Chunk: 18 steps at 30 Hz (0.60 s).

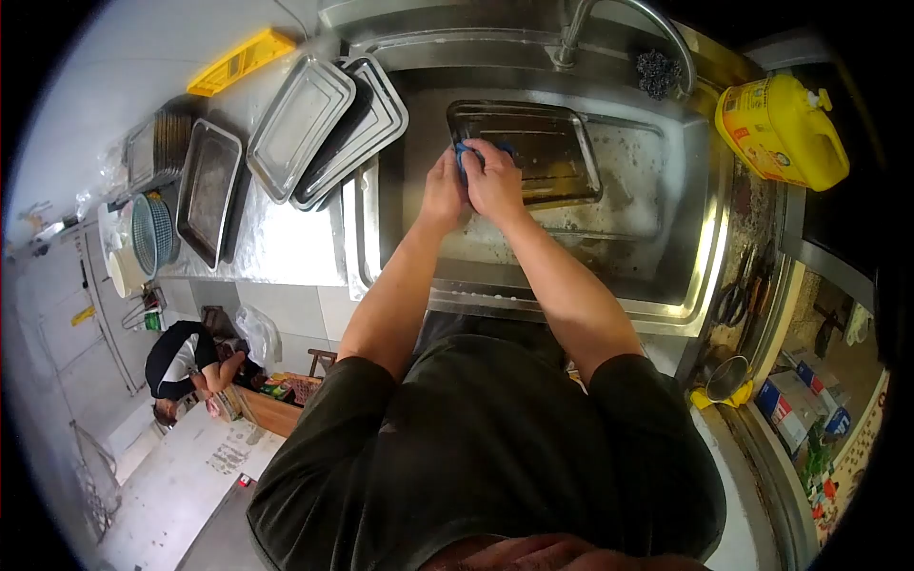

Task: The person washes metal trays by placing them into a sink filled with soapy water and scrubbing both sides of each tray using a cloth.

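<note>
Dark tray [552,157] in sink [700,300], whitish water [684,152], fingers [490,157] on blue cloth [463,158]

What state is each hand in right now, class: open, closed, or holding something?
Left hand: at the left edge of the dark tray; grip cannot be told.
Right hand: closed on a blue cloth, against the tray.

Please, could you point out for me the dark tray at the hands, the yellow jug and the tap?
Dark tray [538,154], head view: middle of its brown flat face.
Yellow jug [776,133], head view: side of its body.
Tap [566,55], head view: lower part, near its base.
</note>
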Each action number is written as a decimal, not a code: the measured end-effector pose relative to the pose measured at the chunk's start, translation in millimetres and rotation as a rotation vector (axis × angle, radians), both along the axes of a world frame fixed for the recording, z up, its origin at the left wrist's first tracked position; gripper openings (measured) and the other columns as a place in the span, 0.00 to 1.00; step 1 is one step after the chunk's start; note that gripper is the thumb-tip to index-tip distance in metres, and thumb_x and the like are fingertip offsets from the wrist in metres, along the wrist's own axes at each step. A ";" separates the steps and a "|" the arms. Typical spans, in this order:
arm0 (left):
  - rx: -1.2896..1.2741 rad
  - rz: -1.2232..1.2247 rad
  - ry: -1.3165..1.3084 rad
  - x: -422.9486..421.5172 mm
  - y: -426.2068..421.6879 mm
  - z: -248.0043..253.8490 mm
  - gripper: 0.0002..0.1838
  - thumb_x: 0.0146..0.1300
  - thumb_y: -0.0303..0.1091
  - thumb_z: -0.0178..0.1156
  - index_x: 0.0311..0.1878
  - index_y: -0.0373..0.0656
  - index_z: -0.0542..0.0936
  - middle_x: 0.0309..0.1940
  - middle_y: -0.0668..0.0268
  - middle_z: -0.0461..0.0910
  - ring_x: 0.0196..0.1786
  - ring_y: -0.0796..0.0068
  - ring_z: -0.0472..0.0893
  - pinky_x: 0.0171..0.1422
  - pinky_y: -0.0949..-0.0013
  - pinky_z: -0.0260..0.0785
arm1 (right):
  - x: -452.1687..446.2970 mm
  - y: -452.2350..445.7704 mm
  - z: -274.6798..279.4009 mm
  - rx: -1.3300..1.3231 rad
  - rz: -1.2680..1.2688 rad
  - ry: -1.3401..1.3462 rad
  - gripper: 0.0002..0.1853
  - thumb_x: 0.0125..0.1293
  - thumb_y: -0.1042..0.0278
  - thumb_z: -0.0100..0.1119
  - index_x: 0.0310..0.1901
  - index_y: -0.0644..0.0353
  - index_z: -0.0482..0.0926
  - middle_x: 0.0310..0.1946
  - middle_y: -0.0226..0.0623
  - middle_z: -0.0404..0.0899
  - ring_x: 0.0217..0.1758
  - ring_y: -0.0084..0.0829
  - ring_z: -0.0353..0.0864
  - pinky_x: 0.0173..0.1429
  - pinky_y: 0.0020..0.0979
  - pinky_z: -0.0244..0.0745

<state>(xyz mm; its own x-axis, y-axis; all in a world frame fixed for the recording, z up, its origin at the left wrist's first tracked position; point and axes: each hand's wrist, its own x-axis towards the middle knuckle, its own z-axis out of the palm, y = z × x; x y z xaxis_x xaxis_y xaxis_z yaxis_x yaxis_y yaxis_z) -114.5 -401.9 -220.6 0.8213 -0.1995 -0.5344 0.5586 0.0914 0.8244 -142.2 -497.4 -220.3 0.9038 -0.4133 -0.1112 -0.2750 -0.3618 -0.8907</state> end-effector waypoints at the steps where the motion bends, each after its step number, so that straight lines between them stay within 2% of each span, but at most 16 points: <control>1: -0.093 0.045 0.162 2.7 -1.5 15.1 0.18 0.77 0.43 0.40 0.52 0.40 0.75 0.38 0.60 0.80 0.45 0.68 0.80 0.48 0.63 0.75 | -1.7 -0.6 1.9 -0.035 0.028 0.016 0.16 0.65 0.55 0.53 0.50 0.50 0.80 0.47 0.39 0.82 0.51 0.45 0.78 0.55 0.48 0.68; 3: -0.034 0.020 0.221 10.7 2.9 21.5 0.16 0.75 0.44 0.44 0.49 0.43 0.74 0.34 0.64 0.77 0.35 0.74 0.78 0.34 0.68 0.74 | -7.4 1.7 6.7 -0.100 0.089 0.044 0.17 0.65 0.53 0.53 0.50 0.49 0.79 0.46 0.38 0.82 0.51 0.44 0.78 0.54 0.49 0.66; 5: 0.039 -0.048 0.243 23.0 10.9 6.2 0.15 0.74 0.45 0.46 0.45 0.42 0.73 0.31 0.66 0.75 0.28 0.75 0.76 0.25 0.70 0.71 | -12.6 1.5 7.7 -0.144 0.160 0.027 0.16 0.62 0.55 0.55 0.49 0.49 0.79 0.45 0.36 0.82 0.50 0.42 0.78 0.52 0.50 0.66; 6: 0.083 -0.004 0.250 23.6 4.7 11.5 0.13 0.72 0.44 0.50 0.41 0.42 0.72 0.26 0.68 0.72 0.20 0.77 0.71 0.16 0.70 0.62 | -17.5 1.8 9.6 -0.172 0.187 0.008 0.16 0.62 0.56 0.55 0.49 0.49 0.79 0.45 0.36 0.83 0.50 0.42 0.78 0.52 0.49 0.66; 9: 0.162 -0.037 0.172 23.2 11.5 -6.1 0.11 0.70 0.41 0.51 0.41 0.42 0.72 0.24 0.68 0.71 0.20 0.77 0.71 0.17 0.71 0.61 | -31.8 -2.7 13.5 -0.276 0.300 -0.053 0.14 0.57 0.58 0.59 0.45 0.49 0.80 0.40 0.33 0.83 0.46 0.39 0.79 0.48 0.46 0.67; 11: 0.288 0.006 0.060 23.2 8.9 -13.6 0.14 0.69 0.40 0.53 0.39 0.36 0.73 0.26 0.58 0.76 0.27 0.68 0.76 0.27 0.64 0.68 | -43.6 -10.6 26.6 -0.409 0.458 -0.021 0.14 0.56 0.59 0.61 0.44 0.49 0.80 0.39 0.31 0.83 0.44 0.39 0.79 0.47 0.41 0.67; 12: 0.398 0.006 -0.025 22.7 4.5 -10.8 0.15 0.69 0.40 0.53 0.39 0.34 0.73 0.28 0.55 0.77 0.30 0.65 0.77 0.31 0.61 0.69 | -48.1 -12.6 38.0 -0.489 0.554 0.033 0.14 0.55 0.57 0.63 0.44 0.48 0.80 0.40 0.28 0.83 0.46 0.34 0.78 0.48 0.39 0.66; 13: 0.507 0.007 -0.114 22.4 1.3 -7.1 0.16 0.69 0.40 0.53 0.39 0.32 0.73 0.30 0.51 0.79 0.32 0.62 0.78 0.34 0.59 0.70 | -55.1 -13.6 35.4 -0.512 0.580 -0.060 0.15 0.54 0.57 0.64 0.43 0.48 0.80 0.41 0.27 0.83 0.47 0.33 0.78 0.49 0.39 0.66; 14: 0.543 -0.025 -0.104 21.0 -0.8 -2.5 0.19 0.68 0.41 0.53 0.41 0.28 0.74 0.37 0.42 0.80 0.38 0.52 0.80 0.43 0.54 0.70 | -63.9 -16.3 29.3 -0.533 0.602 -0.155 0.15 0.53 0.56 0.65 0.43 0.48 0.81 0.41 0.27 0.82 0.48 0.31 0.77 0.50 0.39 0.65; 15: 0.562 -0.028 -0.120 20.2 -3.5 -5.1 0.19 0.69 0.41 0.52 0.42 0.28 0.74 0.37 0.42 0.80 0.39 0.50 0.81 0.44 0.54 0.70 | -67.6 -22.1 28.3 -0.557 0.623 -0.254 0.16 0.53 0.56 0.66 0.43 0.48 0.81 0.42 0.26 0.82 0.49 0.30 0.76 0.50 0.38 0.65; 16: 0.582 -0.030 -0.134 18.0 -4.8 -8.9 0.20 0.69 0.41 0.52 0.42 0.27 0.74 0.37 0.41 0.80 0.40 0.49 0.81 0.45 0.54 0.70 | -69.8 -30.7 28.0 -0.569 0.674 -0.233 0.17 0.51 0.56 0.68 0.43 0.48 0.81 0.44 0.25 0.82 0.50 0.27 0.75 0.52 0.37 0.64; 18: 0.667 -0.045 -0.143 11.0 -8.7 -12.0 0.20 0.69 0.41 0.51 0.42 0.27 0.74 0.36 0.40 0.80 0.42 0.42 0.80 0.46 0.52 0.69 | -73.3 -48.2 31.9 -0.604 0.747 -0.207 0.17 0.51 0.56 0.68 0.44 0.48 0.81 0.44 0.25 0.82 0.50 0.27 0.75 0.52 0.36 0.64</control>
